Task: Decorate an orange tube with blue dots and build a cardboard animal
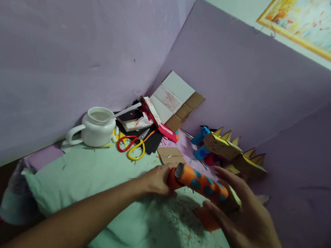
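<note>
An orange tube with blue spots (202, 183) is held above the green cloth, its hollow end facing left. My left hand (159, 180) is closed round an orange part at the tube's left end; its fingertips are partly hidden. On the right, my right hand (242, 206) has its thumb and fingers around the tube's right end, beside a brown cardboard piece with a yellow-green edge. Another orange piece (208, 219) hangs below the tube. Behind stands a cardboard figure with yellow spikes (223, 145) and blue tube legs.
A white mug (98, 128) with a white stick stands at the left. Scissors (136, 144) with red and yellow handles lie beside black paper. Opened cardboard (173, 99) leans on the wall. Small scraps lie on the green cloth (92, 175).
</note>
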Tool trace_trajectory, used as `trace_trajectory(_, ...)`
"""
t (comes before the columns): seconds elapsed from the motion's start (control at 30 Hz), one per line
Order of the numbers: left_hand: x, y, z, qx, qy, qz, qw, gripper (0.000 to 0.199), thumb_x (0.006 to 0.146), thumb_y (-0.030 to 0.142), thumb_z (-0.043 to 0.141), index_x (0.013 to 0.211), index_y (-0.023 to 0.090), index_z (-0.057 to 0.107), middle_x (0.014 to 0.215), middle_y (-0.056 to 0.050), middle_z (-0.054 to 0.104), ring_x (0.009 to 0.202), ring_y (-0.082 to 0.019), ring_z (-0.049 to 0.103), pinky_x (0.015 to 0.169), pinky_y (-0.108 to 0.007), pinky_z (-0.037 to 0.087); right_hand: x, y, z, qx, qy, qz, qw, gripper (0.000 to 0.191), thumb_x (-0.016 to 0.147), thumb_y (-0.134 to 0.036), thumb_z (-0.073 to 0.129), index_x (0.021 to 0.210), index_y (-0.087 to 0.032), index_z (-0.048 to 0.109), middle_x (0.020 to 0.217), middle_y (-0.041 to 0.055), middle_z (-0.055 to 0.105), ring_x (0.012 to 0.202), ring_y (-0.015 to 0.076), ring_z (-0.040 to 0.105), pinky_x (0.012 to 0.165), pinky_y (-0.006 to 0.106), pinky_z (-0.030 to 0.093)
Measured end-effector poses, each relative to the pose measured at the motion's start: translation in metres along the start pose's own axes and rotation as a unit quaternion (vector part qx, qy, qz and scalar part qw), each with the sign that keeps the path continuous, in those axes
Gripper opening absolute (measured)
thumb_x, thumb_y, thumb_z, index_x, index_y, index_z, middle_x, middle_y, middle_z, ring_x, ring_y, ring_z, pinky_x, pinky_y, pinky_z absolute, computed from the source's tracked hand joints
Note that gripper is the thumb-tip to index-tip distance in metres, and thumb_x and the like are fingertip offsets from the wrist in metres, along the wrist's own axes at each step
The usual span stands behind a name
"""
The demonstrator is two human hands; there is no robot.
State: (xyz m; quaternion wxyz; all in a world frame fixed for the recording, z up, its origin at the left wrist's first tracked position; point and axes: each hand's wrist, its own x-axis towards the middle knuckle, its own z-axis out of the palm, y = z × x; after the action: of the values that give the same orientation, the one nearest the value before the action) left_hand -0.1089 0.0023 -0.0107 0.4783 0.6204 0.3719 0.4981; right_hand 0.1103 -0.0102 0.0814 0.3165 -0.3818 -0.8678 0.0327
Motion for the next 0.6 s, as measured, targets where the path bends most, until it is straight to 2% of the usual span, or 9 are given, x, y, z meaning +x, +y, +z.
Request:
trace_trajectory(0.07,0.000,-0.002,0.001,0.037,0.008,0.010,0.999,0.057,0.051,0.014,0.071,0.108,0.017,0.063,0.089,-0.003,0.069,0.086,-0.025,0.062,0.078,-0.034,0.047,0.021,-0.010,0.010,-0.048,-0.057,-0.062,0.995,0.064,0.076,-0.044,0.066,0.134,-0.024,0.046,0.128,0.0135,0.059,0.113,0.0345,0.058,0.089,0.047,0.051)
trace_trajectory(0.13,0.001,-0.004,0.003,0.062,0.016,0.010,0.998,0.057,0.052,0.016,0.072,0.108,0.018,0.063,0.091,-0.004,0.069,0.086,-0.025,0.062,0.077,-0.033,0.047,0.031,-0.010,0.017,-0.085,-0.099,-0.091,0.987,0.066,0.076,-0.044,0.066,0.134,-0.022,0.046,0.127,0.0146,0.060,0.112,0.0337,0.059,0.089,0.047,0.051)
trace_trajectory(0.27,0.002,-0.002,0.006,0.095,0.027,-0.019,0.995,0.058,0.052,0.018,0.074,0.109,0.020,0.062,0.093,-0.004,0.069,0.087,-0.026,0.063,0.073,-0.031,0.047,0.039,-0.001,0.027,-0.113,-0.149,-0.068,0.980,0.057,0.079,-0.041,0.062,0.129,-0.018,0.052,0.116,0.0139,0.068,0.100,0.0309,0.066,0.079,0.043,0.054)
trace_trajectory(0.4,0.003,0.002,0.006,0.111,0.032,-0.077,0.990,0.053,0.052,0.020,0.073,0.104,0.016,0.065,0.088,-0.005,0.068,0.081,-0.026,0.062,0.068,-0.032,0.046,0.044,0.001,0.032,-0.112,-0.176,-0.025,0.978,0.046,0.080,-0.038,0.058,0.123,-0.019,0.058,0.108,0.0114,0.071,0.092,0.0295,0.068,0.073,0.041,0.054)
trace_trajectory(0.6,0.007,-0.011,0.008,0.039,0.028,-0.054,0.997,0.051,0.050,0.013,0.073,0.100,0.015,0.068,0.089,-0.005,0.070,0.084,-0.026,0.063,0.071,-0.031,0.049,0.047,0.001,0.032,-0.105,-0.173,-0.027,0.979,0.044,0.078,-0.037,0.060,0.119,-0.023,0.060,0.098,0.0079,0.073,0.082,0.0268,0.069,0.066,0.035,0.050)
